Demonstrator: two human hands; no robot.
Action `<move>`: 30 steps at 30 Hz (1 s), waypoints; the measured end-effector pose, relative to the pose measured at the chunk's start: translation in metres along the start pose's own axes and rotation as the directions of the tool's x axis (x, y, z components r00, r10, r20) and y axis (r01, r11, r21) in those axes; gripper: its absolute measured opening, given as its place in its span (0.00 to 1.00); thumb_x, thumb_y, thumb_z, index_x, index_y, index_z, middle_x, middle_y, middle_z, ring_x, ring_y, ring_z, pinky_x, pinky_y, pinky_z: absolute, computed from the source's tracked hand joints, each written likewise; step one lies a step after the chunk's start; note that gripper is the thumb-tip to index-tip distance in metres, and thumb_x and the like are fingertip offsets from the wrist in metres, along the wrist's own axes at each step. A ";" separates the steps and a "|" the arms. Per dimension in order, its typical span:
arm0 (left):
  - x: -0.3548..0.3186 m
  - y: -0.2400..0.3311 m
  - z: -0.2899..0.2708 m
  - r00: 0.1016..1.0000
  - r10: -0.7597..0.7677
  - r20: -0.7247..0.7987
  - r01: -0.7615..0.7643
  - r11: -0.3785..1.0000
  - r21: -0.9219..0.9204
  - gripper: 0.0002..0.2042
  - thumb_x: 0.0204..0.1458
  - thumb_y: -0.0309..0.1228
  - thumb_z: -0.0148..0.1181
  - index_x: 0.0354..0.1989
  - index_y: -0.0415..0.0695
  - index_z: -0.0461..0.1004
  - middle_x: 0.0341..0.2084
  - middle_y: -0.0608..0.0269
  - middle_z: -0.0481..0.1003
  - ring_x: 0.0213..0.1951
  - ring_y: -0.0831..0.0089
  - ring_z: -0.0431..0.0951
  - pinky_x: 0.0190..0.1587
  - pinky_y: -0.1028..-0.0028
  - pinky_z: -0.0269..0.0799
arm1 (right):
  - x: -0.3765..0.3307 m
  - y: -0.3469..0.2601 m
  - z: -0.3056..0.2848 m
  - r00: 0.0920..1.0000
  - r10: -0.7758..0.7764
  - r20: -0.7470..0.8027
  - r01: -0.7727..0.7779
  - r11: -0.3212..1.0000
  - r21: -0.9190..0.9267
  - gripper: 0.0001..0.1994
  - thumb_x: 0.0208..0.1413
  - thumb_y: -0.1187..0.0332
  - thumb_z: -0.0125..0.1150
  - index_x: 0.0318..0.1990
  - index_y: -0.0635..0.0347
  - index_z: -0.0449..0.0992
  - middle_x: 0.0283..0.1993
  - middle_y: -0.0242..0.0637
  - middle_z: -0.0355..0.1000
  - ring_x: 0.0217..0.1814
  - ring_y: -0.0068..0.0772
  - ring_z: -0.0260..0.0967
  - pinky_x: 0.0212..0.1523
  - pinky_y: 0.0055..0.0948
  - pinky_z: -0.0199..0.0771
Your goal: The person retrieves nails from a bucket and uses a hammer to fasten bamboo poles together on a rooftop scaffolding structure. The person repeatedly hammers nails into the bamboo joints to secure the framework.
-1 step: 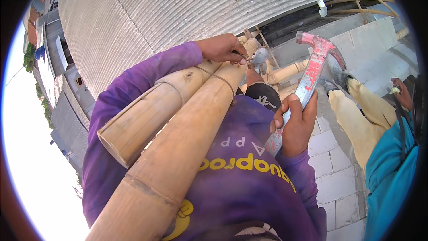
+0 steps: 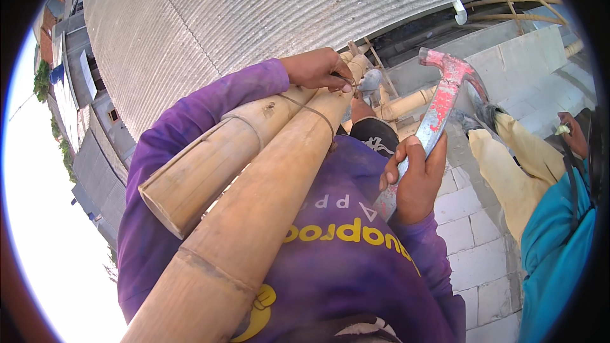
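My left hand [image 2: 318, 68] reaches around two bamboo poles, its fingers pinched on a thin dark tie wire [image 2: 344, 78] at their far end. The thicker bamboo pole [image 2: 254, 216] runs from the lower edge up the middle, against my purple shirt. To its left lies the shorter bamboo pole [image 2: 203, 174], its cut end toward me. A binding [image 2: 314, 113] crosses both poles below my hand. My right hand [image 2: 418, 178] grips a hammer [image 2: 440, 105] by its worn handle, red paint flaking off the metal. The hammer's head points up and away, apart from the poles.
Corrugated roofing [image 2: 267, 13] spreads beyond the poles. At right, a person in a teal top [image 2: 559, 235] and pale trousers is close to a pale block surface [image 2: 470, 241]. More bamboo [image 2: 406, 103] lies past my leg. Rooftops and bright sky fill the left side.
My right hand and the hammer have shifted slightly left. My left hand and the bamboo poles look unmoved.
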State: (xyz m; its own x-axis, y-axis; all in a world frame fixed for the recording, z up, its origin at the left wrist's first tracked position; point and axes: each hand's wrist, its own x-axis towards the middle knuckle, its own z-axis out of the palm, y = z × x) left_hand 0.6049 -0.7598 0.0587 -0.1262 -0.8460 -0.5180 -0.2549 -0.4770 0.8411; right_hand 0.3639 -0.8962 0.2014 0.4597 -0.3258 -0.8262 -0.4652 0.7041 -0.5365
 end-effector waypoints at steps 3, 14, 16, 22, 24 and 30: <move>-0.003 -0.005 -0.009 1.000 -0.027 -0.009 0.027 1.000 -0.009 0.15 0.62 0.40 0.64 0.37 0.38 0.83 0.23 0.58 0.80 0.27 0.68 0.79 0.33 0.65 0.71 | 0.007 0.003 0.012 0.982 0.145 0.119 -0.125 0.978 -0.167 0.13 0.66 0.73 0.45 0.56 0.62 0.58 0.32 0.37 0.62 0.16 0.22 0.60 0.14 0.28 0.68; 0.000 -0.004 -0.007 0.999 -0.018 0.047 0.016 0.999 0.031 0.14 0.62 0.39 0.63 0.39 0.40 0.84 0.25 0.58 0.81 0.28 0.66 0.79 0.35 0.64 0.72 | -0.003 0.001 0.009 0.998 0.058 0.013 -0.057 0.996 -0.072 0.15 0.64 0.73 0.44 0.57 0.60 0.58 0.31 0.36 0.62 0.17 0.23 0.60 0.15 0.27 0.68; -0.001 -0.005 -0.007 1.000 -0.001 0.030 0.000 0.998 0.057 0.13 0.62 0.38 0.62 0.38 0.39 0.83 0.26 0.56 0.81 0.29 0.62 0.79 0.36 0.62 0.72 | -0.001 0.003 0.009 0.985 0.156 0.072 -0.144 0.979 -0.141 0.15 0.64 0.74 0.45 0.57 0.60 0.58 0.31 0.36 0.62 0.17 0.23 0.60 0.15 0.27 0.68; 0.004 -0.008 -0.006 0.982 0.183 0.048 -0.189 0.960 0.206 0.11 0.61 0.34 0.61 0.39 0.38 0.82 0.30 0.48 0.82 0.32 0.51 0.79 0.39 0.58 0.72 | -0.006 -0.013 0.003 0.998 0.000 -0.065 0.002 1.000 0.025 0.15 0.65 0.73 0.45 0.58 0.61 0.58 0.32 0.35 0.61 0.17 0.23 0.59 0.15 0.27 0.67; 0.005 -0.008 -0.006 0.975 0.213 0.065 -0.222 0.942 0.252 0.11 0.60 0.34 0.61 0.40 0.38 0.82 0.31 0.48 0.82 0.33 0.49 0.79 0.39 0.57 0.72 | -0.009 -0.007 0.011 0.998 0.023 -0.053 -0.022 0.999 0.023 0.15 0.65 0.73 0.45 0.58 0.61 0.58 0.32 0.36 0.61 0.17 0.23 0.60 0.16 0.28 0.68; 0.001 -0.002 -0.009 0.978 0.173 0.113 -0.199 0.934 0.295 0.11 0.61 0.34 0.60 0.41 0.37 0.82 0.35 0.47 0.83 0.37 0.48 0.81 0.42 0.57 0.73 | 0.002 0.004 0.006 0.979 0.175 0.101 -0.165 0.982 -0.094 0.11 0.64 0.74 0.46 0.53 0.63 0.60 0.31 0.37 0.63 0.17 0.23 0.61 0.14 0.28 0.68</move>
State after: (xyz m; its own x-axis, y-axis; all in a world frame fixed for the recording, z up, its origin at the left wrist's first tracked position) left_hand 0.6142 -0.7622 0.0583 -0.2763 -0.8832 -0.3788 -0.4958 -0.2067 0.8435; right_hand 0.3675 -0.8896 0.1985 0.4451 -0.1327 -0.8856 -0.6040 0.6857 -0.4063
